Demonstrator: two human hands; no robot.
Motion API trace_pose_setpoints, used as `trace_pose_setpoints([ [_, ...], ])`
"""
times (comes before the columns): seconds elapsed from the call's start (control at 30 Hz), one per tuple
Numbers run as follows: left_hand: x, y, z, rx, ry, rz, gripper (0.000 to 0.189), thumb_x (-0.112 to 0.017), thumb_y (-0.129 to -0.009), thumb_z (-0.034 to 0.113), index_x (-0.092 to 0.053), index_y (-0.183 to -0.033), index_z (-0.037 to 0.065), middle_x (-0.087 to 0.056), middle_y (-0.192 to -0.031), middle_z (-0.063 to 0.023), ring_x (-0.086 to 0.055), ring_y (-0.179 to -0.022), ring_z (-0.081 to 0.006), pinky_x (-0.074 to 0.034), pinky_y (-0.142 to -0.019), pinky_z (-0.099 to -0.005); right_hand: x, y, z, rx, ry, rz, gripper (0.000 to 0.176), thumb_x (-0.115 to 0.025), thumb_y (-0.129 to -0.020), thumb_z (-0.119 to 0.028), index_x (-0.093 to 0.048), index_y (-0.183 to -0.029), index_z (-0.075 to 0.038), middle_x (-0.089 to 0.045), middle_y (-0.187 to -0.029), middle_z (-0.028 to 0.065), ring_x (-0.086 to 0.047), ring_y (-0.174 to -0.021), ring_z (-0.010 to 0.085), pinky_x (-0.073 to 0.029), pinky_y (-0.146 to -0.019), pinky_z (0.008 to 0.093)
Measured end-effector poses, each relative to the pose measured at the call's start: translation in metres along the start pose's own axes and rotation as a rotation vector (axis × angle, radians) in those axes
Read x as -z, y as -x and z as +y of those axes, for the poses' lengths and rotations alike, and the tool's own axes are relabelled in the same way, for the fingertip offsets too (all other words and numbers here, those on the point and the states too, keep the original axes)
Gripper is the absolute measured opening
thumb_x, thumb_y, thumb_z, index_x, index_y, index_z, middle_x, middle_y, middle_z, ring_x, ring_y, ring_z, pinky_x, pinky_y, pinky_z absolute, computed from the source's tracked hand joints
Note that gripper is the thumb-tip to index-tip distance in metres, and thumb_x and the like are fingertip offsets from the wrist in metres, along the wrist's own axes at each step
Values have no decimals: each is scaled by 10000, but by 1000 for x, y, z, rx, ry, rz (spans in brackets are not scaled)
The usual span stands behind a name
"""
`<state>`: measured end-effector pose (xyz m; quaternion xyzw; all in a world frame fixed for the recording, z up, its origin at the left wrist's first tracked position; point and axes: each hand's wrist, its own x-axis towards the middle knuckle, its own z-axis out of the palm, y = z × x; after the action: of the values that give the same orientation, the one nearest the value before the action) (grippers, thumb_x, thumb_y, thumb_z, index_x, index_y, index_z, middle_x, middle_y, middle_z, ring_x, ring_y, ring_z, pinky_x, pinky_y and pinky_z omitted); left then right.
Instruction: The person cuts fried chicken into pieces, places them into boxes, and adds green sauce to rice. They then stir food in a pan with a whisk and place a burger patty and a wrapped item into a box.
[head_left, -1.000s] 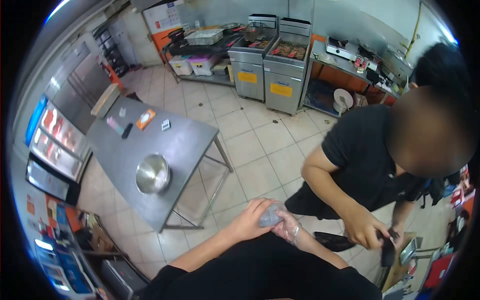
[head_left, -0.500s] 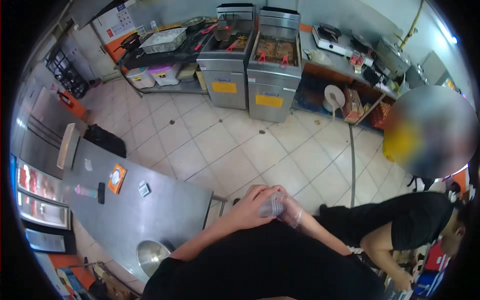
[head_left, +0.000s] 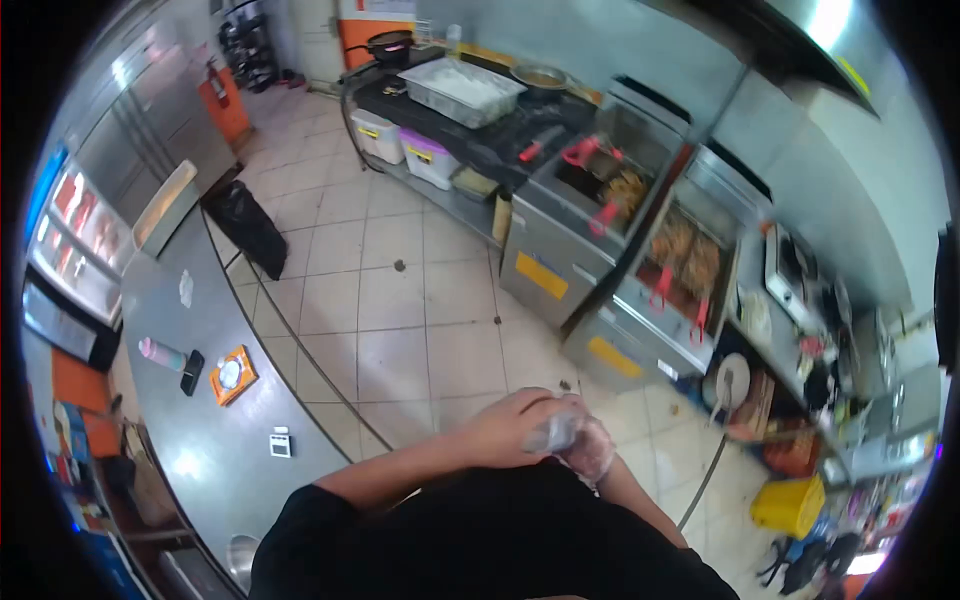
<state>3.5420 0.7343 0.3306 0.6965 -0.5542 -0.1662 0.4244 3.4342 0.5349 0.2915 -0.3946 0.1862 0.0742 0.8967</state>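
Observation:
My left hand, bare, is closed at the front of my black shirt. Its fingers wrap over a clear ridged plastic piece that looks like a small stack of clear cups. Pressed against the other side is my right hand, in a thin see-through glove, also closed on the cups. The two hands touch, and the fingers partly cover the cups, so their full shape is hidden.
To my left runs a steel table bearing a pink bottle, an orange packet and a small timer. Ahead stand two fryers with food in baskets. A tray of white powder rests on the black counter. A yellow bin stands right.
My view has turned left, so the fryers and counter appear farther right. The person in black at my right has left the view. Both hands remain together around the cups.

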Motion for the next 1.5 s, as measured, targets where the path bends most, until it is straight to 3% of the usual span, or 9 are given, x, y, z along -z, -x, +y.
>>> trace_pose_setpoints([
  [0.33,121,44,-111,577,-39,806,814,-868,-715,196,-443,-1395,55,-488,-1319,-207,-530,-1230,-385,-491,-1012,-438,-91,-307,-51,-700,-36,-439,352,-673,-923,-296,-555,-1218,-145,-576,-1284,85,-607,-1126,355,-562,-876,531],
  [0.53,240,73,-198,792,-16,682,820,-866,-715,224,-447,-1398,50,-488,-1318,-208,-556,-1192,-369,-533,-944,-421,-179,-417,-72,-662,130,-688,526,-705,-905,-180,-415,-1329,-67,-554,-1337,125,-588,-1239,382,-560,-920,551],
  [0.6,301,56,-225,784,69,642,817,-861,-718,232,-449,-1400,50,-488,-1320,-213,-560,-1183,-372,-531,-945,-427,-197,-465,-68,-752,417,-606,649,-716,-904,-110,-302,-1404,-124,-433,-1434,146,-584,-1230,379,-585,-880,531],
  [0.77,433,15,-311,587,-218,381,757,-831,-745,212,-459,-1381,38,-514,-1312,-211,-561,-1171,-402,-515,-956,-430,-97,-599,-23,-722,839,-219,410,-717,-869,-69,-528,-1232,-100,-636,-1062,147,-668,-1025,342,-602,-837,506],
  [0.83,478,-4,-335,544,-199,304,743,-839,-749,208,-465,-1366,28,-518,-1315,-197,-570,-1159,-390,-537,-917,-416,0,-647,15,-234,1395,-562,279,-613,-957,-208,-568,-1201,-81,-660,-911,145,-688,-814,338,-601,-629,458],
  [0.9,513,-24,-367,634,-140,298,735,-835,-752,183,-465,-1368,29,-521,-1309,-191,-569,-1158,-388,-535,-917,-418,-28,-664,10,-696,471,479,323,-582,-977,-383,-531,-1122,-99,-644,-959,123,-641,-667,276,-565,-593,433],
  [1.0,548,-30,-438,703,-57,330,750,-843,-739,168,-464,-1372,33,-526,-1310,-190,-574,-1158,-380,-536,-919,-416,-15,-722,19,-599,419,688,323,-534,-1003,-395,-526,-1109,-89,-614,-970,132,-610,-647,256,-547,-568,390],
  [1.2,656,-36,-571,846,-277,250,739,-856,-712,166,-477,-1334,43,-533,-1296,-196,-538,-1215,-413,-475,-1003,-446,-39,-885,21,-414,476,398,257,-551,-997,-352,-575,-1038,-99,-611,-916,74,-577,-720,181,-497,-636,360],
  [1.5,887,-139,-756,885,-309,246,756,-835,-732,179,-451,-1368,43,-558,-1297,-214,-554,-1212,-406,-476,-1003,-441,-336,-1179,-49,-365,503,309,327,-574,-952,-293,-522,-1224,-121,-630,-981,82,-647,-848,214,-555,-735,399],
])
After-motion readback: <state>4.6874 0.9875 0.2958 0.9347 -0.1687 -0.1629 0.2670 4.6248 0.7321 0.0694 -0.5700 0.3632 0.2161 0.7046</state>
